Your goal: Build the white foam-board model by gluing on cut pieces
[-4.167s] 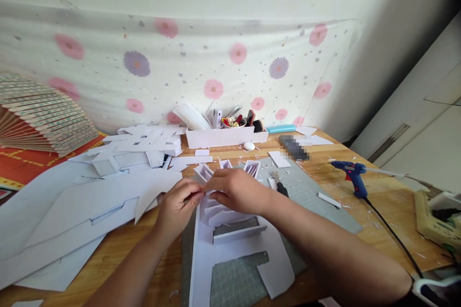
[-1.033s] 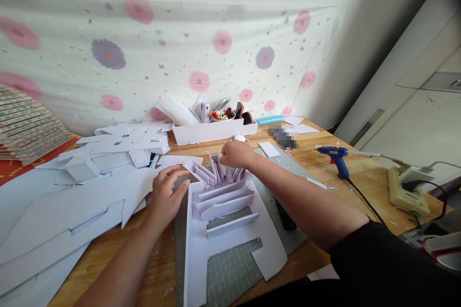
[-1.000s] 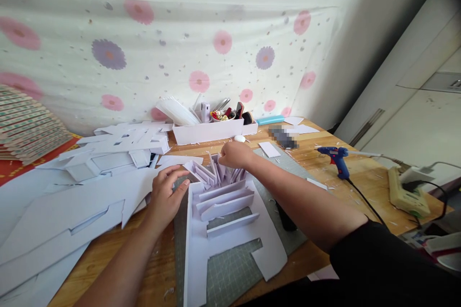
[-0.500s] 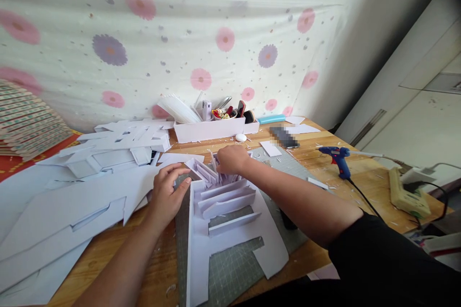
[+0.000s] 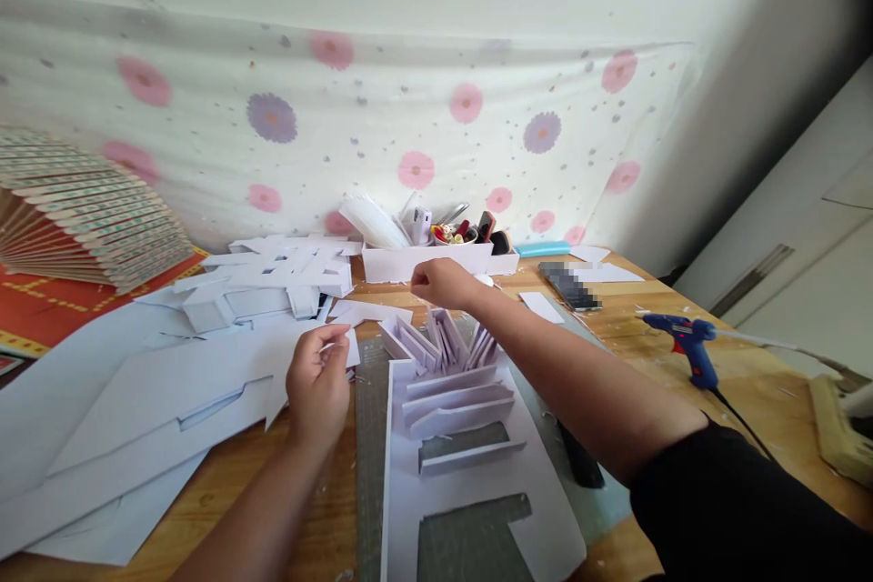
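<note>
A white foam-board piece (image 5: 407,491) with raised walls, cross strips and cut-out openings lies on the green cutting mat (image 5: 372,473). Thin upright strips (image 5: 446,341) fan out at its far end. My right hand (image 5: 442,282) hovers above and beyond those strips, fingers curled closed; whatever they may hold is hidden. To the left of the piece, my left hand (image 5: 319,386) has thumb and fingers drawn together. A small white scrap (image 5: 353,348) shows by its fingertips, and I cannot tell if it is held.
Cut white boards (image 5: 164,409) are heaped at left, near a fanned stack of sticks or pages (image 5: 102,209). A white box (image 5: 388,264) of tools stands at the back. To the right lie a blue glue gun (image 5: 686,346) with its cord, a blurred phone (image 5: 569,285) and a power strip (image 5: 838,432).
My right hand has lifted away from the upright strips. My left hand's fingers, spread before, have closed together. The view has shifted, so the scene sits slightly farther right and lower.
</note>
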Available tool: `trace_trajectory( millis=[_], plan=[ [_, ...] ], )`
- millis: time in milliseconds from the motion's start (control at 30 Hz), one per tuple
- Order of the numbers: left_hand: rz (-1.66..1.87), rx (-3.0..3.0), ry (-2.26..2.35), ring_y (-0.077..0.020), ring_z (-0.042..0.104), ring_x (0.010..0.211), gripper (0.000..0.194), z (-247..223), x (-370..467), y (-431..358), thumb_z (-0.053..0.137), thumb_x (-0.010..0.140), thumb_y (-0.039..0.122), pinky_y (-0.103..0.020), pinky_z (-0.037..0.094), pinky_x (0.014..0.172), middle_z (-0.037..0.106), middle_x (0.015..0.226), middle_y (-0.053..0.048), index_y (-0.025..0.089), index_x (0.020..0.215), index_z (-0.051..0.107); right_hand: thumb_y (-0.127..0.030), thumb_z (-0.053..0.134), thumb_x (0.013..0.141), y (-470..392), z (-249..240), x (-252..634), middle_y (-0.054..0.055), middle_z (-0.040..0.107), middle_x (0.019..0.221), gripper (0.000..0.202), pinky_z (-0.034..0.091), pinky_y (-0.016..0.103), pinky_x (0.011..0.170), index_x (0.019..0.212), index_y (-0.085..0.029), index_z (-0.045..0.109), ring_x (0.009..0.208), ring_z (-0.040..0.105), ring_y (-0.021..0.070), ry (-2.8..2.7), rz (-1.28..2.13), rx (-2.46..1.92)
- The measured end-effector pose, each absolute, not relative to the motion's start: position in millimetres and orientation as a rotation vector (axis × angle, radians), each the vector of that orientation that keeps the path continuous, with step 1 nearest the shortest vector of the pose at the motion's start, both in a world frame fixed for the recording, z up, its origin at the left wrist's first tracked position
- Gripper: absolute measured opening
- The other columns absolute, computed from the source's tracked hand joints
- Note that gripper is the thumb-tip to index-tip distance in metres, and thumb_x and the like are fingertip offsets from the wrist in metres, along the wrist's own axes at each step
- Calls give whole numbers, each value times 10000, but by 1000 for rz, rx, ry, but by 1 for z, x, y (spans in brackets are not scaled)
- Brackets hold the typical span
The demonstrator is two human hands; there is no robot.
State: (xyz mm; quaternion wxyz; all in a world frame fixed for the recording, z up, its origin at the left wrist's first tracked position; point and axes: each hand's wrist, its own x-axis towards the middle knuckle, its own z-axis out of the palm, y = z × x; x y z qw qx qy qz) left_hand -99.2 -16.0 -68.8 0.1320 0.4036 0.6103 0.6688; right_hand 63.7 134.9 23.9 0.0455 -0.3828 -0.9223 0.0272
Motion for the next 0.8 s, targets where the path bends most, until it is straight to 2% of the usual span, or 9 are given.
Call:
trace_trajectory(
  millis=[67, 133, 200, 300, 567, 800],
  plan=[
    [2069, 932, 1743, -167, 599, 738, 224, -67, -102, -15, 644, 786, 383, -282, 486, 649, 652, 878, -12, 207, 924, 663, -222, 494, 918, 143, 21, 35, 51, 735, 1113, 294, 448, 242, 759, 1124, -202, 704, 987, 660, 183, -2930, 74, -1086],
    [2179, 796, 1704, -152, 591, 721, 192, -64, -105, -14, 667, 753, 348, -259, 475, 630, 650, 848, -1, 202, 876, 653, -209, 571, 875, 149, 14, 6, 77, 741, 1090, 258, 461, 261, 749, 1074, -175, 732, 974, 669, 216, -3076, 65, -1030],
    [2260, 732, 1661, -146, 594, 731, 173, -63, -109, -13, 676, 733, 326, -249, 474, 635, 652, 843, 3, 198, 847, 646, -246, 662, 821, 155, 4, -18, 97, 755, 1000, 207, 478, 285, 730, 975, -147, 758, 896, 684, 241, -3222, 62, -994],
    [2304, 697, 1620, -140, 594, 728, 176, -63, -112, -14, 678, 732, 327, -246, 474, 638, 652, 847, 4, 199, 848, 642, -321, 735, 764, 162, -10, -38, 94, 756, 907, 231, 498, 316, 736, 902, -138, 765, 813, 685, 249, -3367, 44, -960],
    [2267, 692, 1610, -136, 585, 697, 164, -54, -107, -17, 673, 728, 320, -241, 470, 611, 648, 815, 5, 194, 825, 637, -299, 795, 660, 191, -7, -20, 108, 739, 965, 376, 516, 327, 752, 985, -114, 750, 884, 683, 274, -3387, -43, -1104],
    [2110, 749, 1616, -142, 570, 687, 202, -59, -109, -16, 649, 758, 352, -242, 465, 576, 611, 833, 2, 209, 895, 607, -190, 703, 714, 195, 34, 54, 172, 645, 1238, 507, 495, 324, 812, 1215, -130, 648, 1057, 644, 289, -2987, -119, -1228]
  ],
)
